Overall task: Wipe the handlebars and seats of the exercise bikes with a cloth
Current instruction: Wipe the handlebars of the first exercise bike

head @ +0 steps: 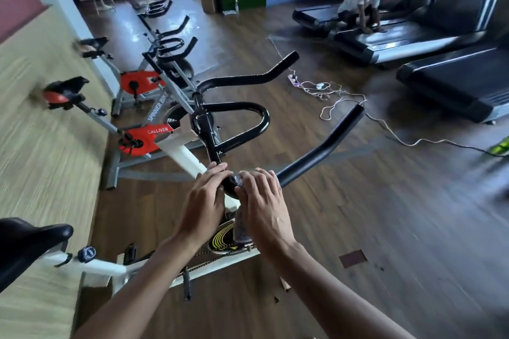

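They're on the handlebar step at the nearest white bike: the left hand (203, 198) curls round the black handlebar (322, 146) by its stem, and the right hand (264, 201), just beside it, clamps the speckled cloth (242, 226) over the bar, with the cloth's tail hanging under the palm. Next, I'd say, the cloth wants sliding out along the far horn, then across to the black seat (27, 239).
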Demonstrator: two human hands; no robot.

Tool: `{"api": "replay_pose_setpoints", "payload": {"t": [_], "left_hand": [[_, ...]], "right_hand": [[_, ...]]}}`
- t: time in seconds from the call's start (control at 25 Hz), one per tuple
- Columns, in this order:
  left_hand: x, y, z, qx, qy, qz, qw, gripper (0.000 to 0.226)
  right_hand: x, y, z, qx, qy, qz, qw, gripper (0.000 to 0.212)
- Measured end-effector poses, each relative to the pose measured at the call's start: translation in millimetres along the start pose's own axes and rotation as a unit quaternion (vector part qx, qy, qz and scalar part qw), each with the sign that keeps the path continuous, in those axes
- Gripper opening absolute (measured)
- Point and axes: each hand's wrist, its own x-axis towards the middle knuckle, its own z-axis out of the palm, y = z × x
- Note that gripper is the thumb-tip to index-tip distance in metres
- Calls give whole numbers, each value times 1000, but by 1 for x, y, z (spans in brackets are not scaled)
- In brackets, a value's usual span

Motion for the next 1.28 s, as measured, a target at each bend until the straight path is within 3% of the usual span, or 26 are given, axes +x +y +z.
{"api": "replay_pose_setpoints", "payload": {"t": [0.16,0.32,0.48,0.76,0.92,1.04,1.28], "left_hand": [[9,18,2,24,7,30,999,35],[34,76,29,20,-23,119,992,33],[55,159,86,-44,-100,213,971,34],[78,287,241,-59,-252,281,924,30],[100,351,326,-45,-288,279,915,30],[125,378,371,-42,-295,261,918,29],[209,355,426,-20,-249,164,954,26]], "right_hand": [[-2,12,-26,87,38,40,995,31],[-24,50,-77,74,87,120,986,35],[-58,113,-135,40,155,205,966,37],[-128,244,-245,-5,253,330,909,30],[-150,329,-304,-30,267,359,894,31],[-140,383,-334,-39,255,345,903,30],[-49,474,-331,9,163,297,941,35]]}}
